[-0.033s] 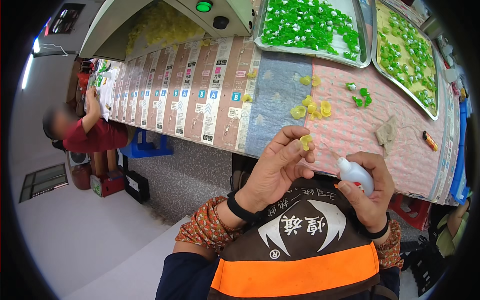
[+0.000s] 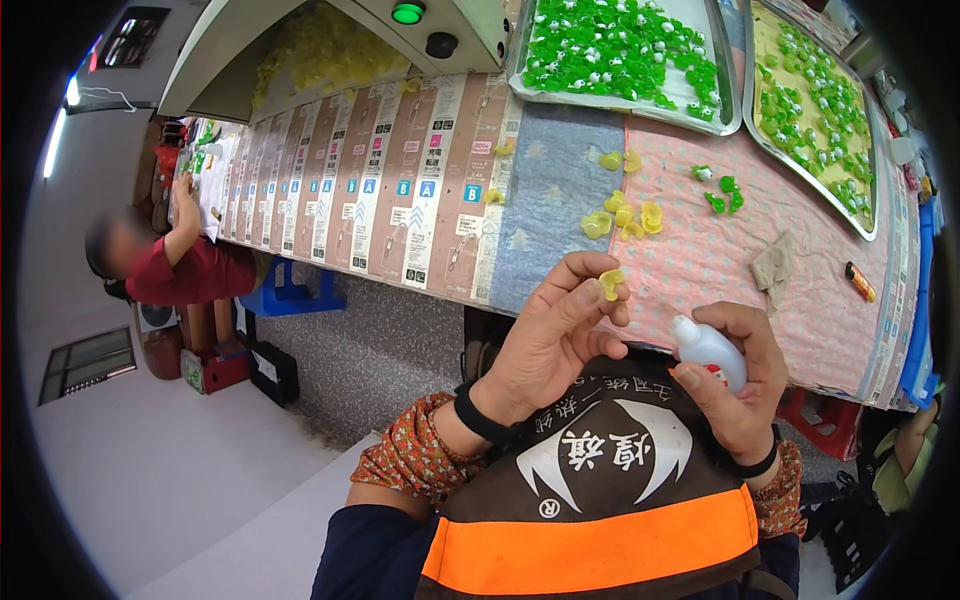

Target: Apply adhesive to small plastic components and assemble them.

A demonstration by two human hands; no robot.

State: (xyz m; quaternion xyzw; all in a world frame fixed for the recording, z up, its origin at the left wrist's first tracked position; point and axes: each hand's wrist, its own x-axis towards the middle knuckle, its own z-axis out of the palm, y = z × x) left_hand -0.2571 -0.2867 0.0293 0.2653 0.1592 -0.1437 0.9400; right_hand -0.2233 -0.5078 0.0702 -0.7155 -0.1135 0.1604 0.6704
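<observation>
Between the thumb and fingertips of my left hand (image 2: 560, 325) is a small translucent yellow plastic piece (image 2: 612, 284), shaped like a little cup or petal. My right hand (image 2: 745, 375) is wrapped round a small white squeeze bottle (image 2: 712, 352). The bottle's tip slants up and left toward the yellow piece, apart from it. Beyond my hands, several similar yellow pieces (image 2: 651, 216) lie loose on the pink cloth (image 2: 690, 262) and its blue neighbour. A few green plastic pieces (image 2: 731, 192) with white parts rest farther right.
Two metal trays of green-and-white pieces, a left one (image 2: 735, 112) and a right one (image 2: 868, 222), stand at the back. A crumpled rag (image 2: 773, 268) and a yellow-red tube (image 2: 860, 282) lie right. A machine housing (image 2: 455, 30) covers more yellow pieces. Someone in red (image 2: 205, 280) works far left.
The bottle in my right hand has shifted very slightly to the left. My left hand and the yellow piece look the same.
</observation>
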